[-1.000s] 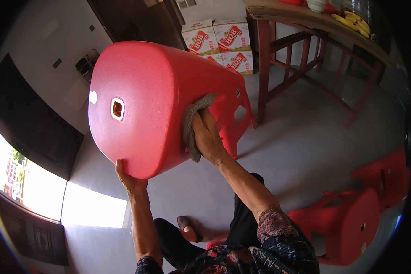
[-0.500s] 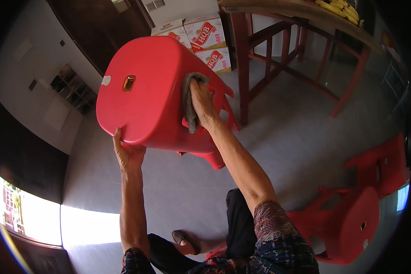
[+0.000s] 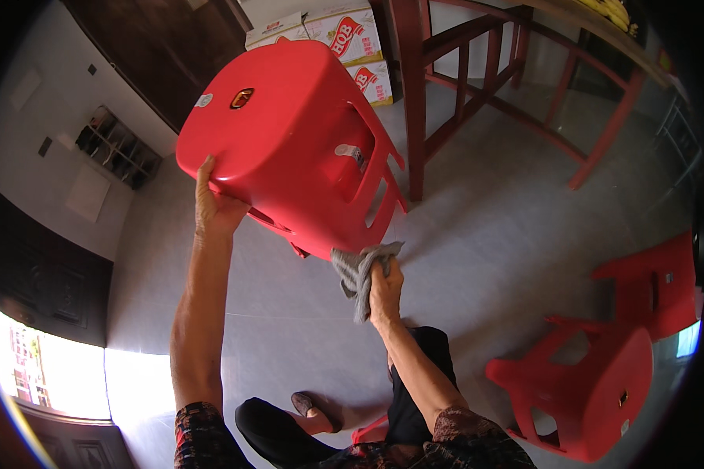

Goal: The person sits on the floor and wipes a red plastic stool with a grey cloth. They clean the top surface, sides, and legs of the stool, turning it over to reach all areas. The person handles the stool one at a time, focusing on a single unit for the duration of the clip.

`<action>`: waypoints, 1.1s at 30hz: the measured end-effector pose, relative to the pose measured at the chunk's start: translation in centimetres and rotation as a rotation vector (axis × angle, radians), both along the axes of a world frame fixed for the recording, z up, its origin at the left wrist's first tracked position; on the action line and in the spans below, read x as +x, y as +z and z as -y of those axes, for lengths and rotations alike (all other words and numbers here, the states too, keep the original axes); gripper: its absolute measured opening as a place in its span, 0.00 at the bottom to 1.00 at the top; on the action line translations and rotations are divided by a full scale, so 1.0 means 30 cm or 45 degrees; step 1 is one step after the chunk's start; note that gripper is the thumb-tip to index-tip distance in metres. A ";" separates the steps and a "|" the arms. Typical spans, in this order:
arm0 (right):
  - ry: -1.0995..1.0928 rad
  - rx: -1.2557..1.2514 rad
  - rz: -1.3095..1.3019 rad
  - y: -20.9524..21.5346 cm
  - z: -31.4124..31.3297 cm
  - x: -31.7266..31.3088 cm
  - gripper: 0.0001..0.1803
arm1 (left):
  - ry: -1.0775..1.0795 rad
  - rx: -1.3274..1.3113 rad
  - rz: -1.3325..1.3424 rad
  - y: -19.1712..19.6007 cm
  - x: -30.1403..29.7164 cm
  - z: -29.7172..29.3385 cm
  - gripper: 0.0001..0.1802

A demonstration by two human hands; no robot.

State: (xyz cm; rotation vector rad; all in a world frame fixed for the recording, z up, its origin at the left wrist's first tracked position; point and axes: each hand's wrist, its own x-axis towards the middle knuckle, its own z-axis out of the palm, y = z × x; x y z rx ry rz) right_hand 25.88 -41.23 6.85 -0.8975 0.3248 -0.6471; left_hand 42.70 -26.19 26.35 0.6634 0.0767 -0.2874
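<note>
Gripping a tilted red plastic stool (image 3: 270, 129) directly ahead with the fingers of the left hand (image 3: 217, 211) and pinching a bunched grey cloth (image 3: 356, 277) near its lower edge with those of the right hand (image 3: 386, 292), seemingly partway through wiping, to an unclear extent.

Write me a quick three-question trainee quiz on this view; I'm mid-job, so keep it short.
1. What does the right hand hold?
2. True or false: the left hand grips the red stool at the edge of its seat.
3. Where are the bananas? a) in the left hand; b) on the wooden table; c) on the red stool.

Key: 1. A grey cloth. 2. True. 3. b.
</note>
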 end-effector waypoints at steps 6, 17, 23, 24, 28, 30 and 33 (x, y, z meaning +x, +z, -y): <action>0.318 -0.132 -0.102 -0.037 -0.005 -0.063 0.08 | -0.057 0.122 -0.001 -0.096 0.107 0.065 0.39; 0.515 -0.154 -0.168 0.006 0.062 -0.064 0.11 | -0.178 0.696 -0.033 -0.245 0.169 0.024 0.44; 0.570 -0.011 -0.090 0.028 0.046 -0.059 0.12 | -0.191 1.003 0.000 -0.275 0.196 0.022 0.39; 0.598 -0.021 -0.097 0.031 0.042 -0.058 0.12 | -0.211 1.018 -0.001 -0.275 0.204 0.016 0.40; 0.694 -0.054 -0.090 0.036 0.032 -0.057 0.13 | -0.283 1.075 -0.031 -0.282 0.241 -0.011 0.41; 0.712 -0.077 -0.095 0.048 0.033 -0.061 0.13 | -0.267 1.084 -0.075 -0.288 0.249 -0.009 0.40; 0.700 -0.071 -0.104 0.052 0.025 -0.065 0.13 | -0.194 1.044 -0.117 -0.295 0.238 0.025 0.39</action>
